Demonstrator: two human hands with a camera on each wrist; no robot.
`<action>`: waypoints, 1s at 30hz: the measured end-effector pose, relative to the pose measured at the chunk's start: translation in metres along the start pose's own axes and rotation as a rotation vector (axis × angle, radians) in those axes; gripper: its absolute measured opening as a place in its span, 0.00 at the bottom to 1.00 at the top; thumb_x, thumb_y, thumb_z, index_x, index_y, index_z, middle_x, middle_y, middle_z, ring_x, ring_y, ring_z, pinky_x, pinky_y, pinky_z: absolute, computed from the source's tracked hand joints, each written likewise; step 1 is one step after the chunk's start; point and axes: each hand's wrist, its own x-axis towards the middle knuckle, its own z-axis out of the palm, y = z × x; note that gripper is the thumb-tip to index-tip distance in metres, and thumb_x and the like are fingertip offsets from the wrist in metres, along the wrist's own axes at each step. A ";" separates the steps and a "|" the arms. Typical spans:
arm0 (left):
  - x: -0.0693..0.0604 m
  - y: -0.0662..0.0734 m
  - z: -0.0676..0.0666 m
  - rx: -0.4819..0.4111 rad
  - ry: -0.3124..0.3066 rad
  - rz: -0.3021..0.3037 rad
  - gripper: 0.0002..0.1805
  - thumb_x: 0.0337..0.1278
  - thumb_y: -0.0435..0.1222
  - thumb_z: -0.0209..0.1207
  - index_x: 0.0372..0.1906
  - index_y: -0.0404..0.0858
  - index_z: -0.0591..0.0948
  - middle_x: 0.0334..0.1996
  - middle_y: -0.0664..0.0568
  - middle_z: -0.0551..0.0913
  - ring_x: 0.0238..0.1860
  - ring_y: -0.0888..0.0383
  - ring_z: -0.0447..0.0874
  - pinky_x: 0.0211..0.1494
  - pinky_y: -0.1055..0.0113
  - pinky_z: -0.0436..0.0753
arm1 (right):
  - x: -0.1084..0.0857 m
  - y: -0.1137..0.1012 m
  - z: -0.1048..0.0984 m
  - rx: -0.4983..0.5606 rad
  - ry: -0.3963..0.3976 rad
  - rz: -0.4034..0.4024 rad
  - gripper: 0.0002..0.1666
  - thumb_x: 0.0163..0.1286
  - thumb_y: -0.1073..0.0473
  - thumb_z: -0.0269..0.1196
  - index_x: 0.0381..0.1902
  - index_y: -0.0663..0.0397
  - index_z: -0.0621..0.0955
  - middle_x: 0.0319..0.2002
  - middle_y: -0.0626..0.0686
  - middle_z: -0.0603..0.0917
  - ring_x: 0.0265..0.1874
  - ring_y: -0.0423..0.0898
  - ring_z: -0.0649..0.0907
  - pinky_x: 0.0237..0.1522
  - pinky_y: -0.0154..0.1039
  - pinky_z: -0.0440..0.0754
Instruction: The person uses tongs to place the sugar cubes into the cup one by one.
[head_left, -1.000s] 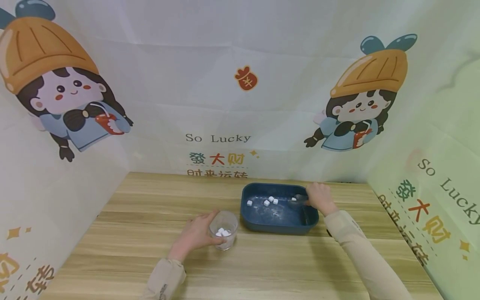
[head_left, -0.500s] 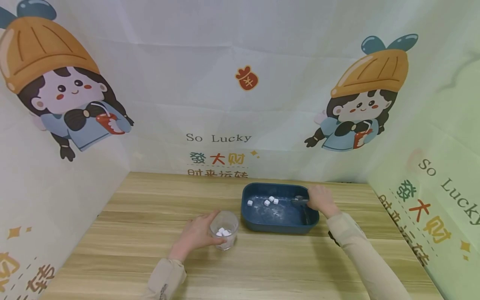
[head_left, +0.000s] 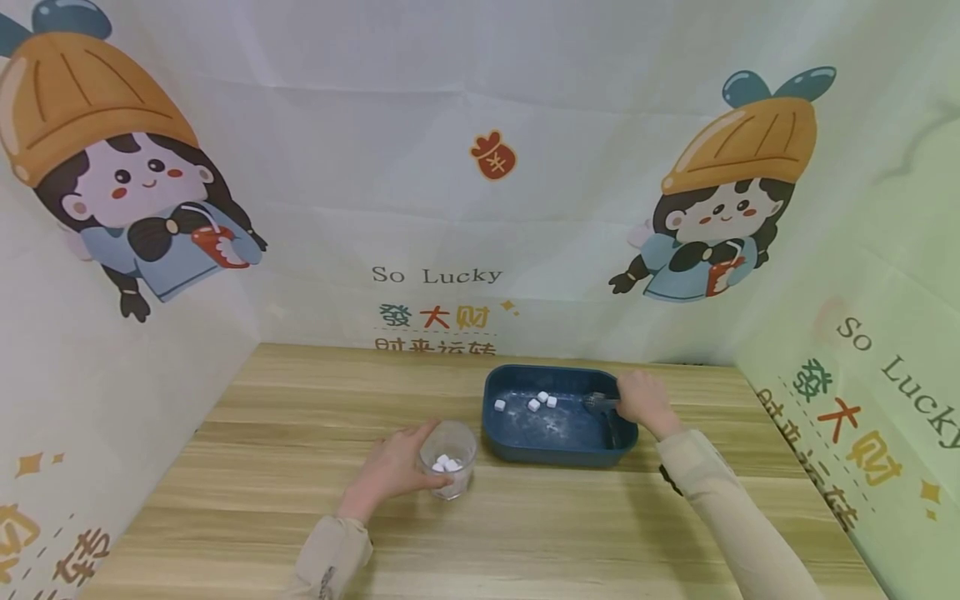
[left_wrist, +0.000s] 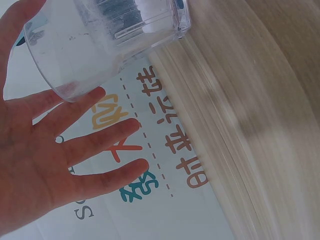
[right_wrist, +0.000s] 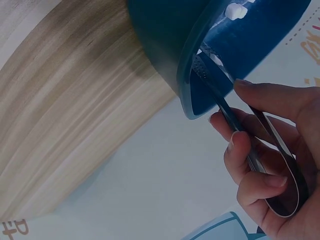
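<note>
My left hand [head_left: 392,467] steadies a clear plastic-looking cup [head_left: 459,446], its thumb on the near side and fingers at the back. Several small white cubes [head_left: 447,463] lie inside the cup. In the left wrist view, the other fingers [left_wrist: 100,180] are spread and off the cup [left_wrist: 95,40]. My right hand [head_left: 643,398] grips metal tongs [right_wrist: 227,110], thumb on one arm and fingers on the other. Their perforated tips are down in the blue basin [head_left: 558,457], close together, with a bit of white showing between them. Several white cubes [head_left: 542,397] lie loose on the basin floor.
Both cup and basin stand on a wood-grain table [head_left: 300,417], the basin right of the cup. A printed white cloth [head_left: 352,167] hangs behind and at both sides, near the basin's back edge. A dark object [head_left: 670,478] shows under the right sleeve.
The white cube by the tongs at the basin's right side is out of sight in the head view now. The tongs' arms have come together. The left hand and cup stay put.
</note>
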 end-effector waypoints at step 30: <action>0.000 0.001 -0.001 -0.006 0.007 0.001 0.48 0.28 0.57 0.67 0.61 0.42 0.66 0.57 0.44 0.74 0.55 0.42 0.72 0.54 0.37 0.67 | -0.014 -0.007 -0.045 0.069 0.145 -0.074 0.31 0.52 0.61 0.64 0.05 0.44 0.55 0.10 0.42 0.52 0.13 0.40 0.55 0.13 0.32 0.48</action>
